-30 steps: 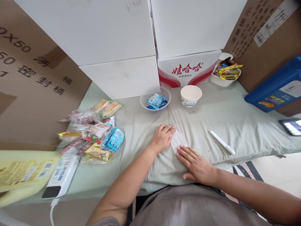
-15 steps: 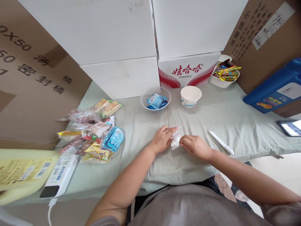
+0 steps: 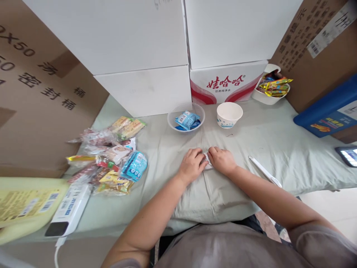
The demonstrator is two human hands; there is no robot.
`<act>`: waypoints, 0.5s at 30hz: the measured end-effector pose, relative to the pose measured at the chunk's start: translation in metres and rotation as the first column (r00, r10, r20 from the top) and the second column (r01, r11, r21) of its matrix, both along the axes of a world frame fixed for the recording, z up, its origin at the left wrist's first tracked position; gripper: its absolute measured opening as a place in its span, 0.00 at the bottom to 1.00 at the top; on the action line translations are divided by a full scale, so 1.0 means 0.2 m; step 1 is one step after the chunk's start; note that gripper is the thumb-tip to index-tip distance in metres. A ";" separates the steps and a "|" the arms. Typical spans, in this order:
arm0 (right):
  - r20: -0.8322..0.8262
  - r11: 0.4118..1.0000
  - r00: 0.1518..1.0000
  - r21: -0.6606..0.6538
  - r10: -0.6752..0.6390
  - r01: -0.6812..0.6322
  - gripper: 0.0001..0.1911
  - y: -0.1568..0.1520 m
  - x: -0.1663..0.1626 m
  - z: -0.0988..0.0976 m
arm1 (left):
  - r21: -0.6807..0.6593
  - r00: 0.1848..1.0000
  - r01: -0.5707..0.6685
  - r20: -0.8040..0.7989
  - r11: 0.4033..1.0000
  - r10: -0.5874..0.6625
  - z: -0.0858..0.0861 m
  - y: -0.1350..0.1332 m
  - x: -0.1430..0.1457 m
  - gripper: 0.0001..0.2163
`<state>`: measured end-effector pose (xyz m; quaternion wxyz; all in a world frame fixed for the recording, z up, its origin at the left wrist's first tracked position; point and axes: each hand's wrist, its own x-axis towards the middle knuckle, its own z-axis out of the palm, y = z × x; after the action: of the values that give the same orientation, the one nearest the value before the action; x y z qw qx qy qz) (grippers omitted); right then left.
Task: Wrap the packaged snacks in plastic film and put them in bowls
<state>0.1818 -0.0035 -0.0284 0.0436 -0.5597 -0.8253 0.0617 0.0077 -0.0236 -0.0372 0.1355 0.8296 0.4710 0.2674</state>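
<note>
- From my remote head view, the only one I have, I see a small crinkled clear plastic packet [image 3: 209, 165] lying on the pale green cloth [image 3: 161, 163], between the two hands and partly covered by them.
- The left hand [image 3: 192, 162] sits on the packet's left side, fingers bent and fairly close together; I judge that it steadies that edge.
- The right hand [image 3: 222, 160] meets it from the other side, narrowed, its fingertips curled down on the packet. I can't tell whether either hand pinches the plastic or merely presses it.
- Meeting near the middle, with both forearms reaching inward, probably lets the hands work against each other while the cloth gives backing from below.
- Beyond them, a clear plastic bowl [image 3: 170, 124] keeps blue packets [image 3: 187, 119] together, and a white paper bowl [image 3: 227, 122] stands upright beside it.
- A loose pile of snack packets [image 3: 114, 154] lies well to the left, and a slim white pen-like tool [image 3: 264, 171] to the right, both apart from the hands, seemingly leaving them elbow room.
</note>
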 end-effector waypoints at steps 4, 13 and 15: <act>-0.024 0.989 0.994 0.102 -0.109 0.111 0.16 0.06 0.09 -0.01 | 0.026 0.989 -0.128 -0.075 0.991 0.129 0.00 -0.01 0.03 0.12; -0.247 0.875 0.843 0.213 0.478 -0.434 0.11 -0.03 0.16 0.02 | 0.000 0.996 -0.085 -0.029 0.996 0.085 0.01 -0.01 0.00 0.15; -0.229 0.875 0.844 0.127 0.485 -0.468 0.12 -0.04 0.15 0.01 | 0.007 0.995 -0.085 0.044 0.996 0.085 0.00 0.00 -0.01 0.18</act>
<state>0.2123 -0.0123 -0.0261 0.1507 -0.3231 -0.9273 0.1141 0.0061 -0.0239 -0.0377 0.1304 0.8034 0.5014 0.2933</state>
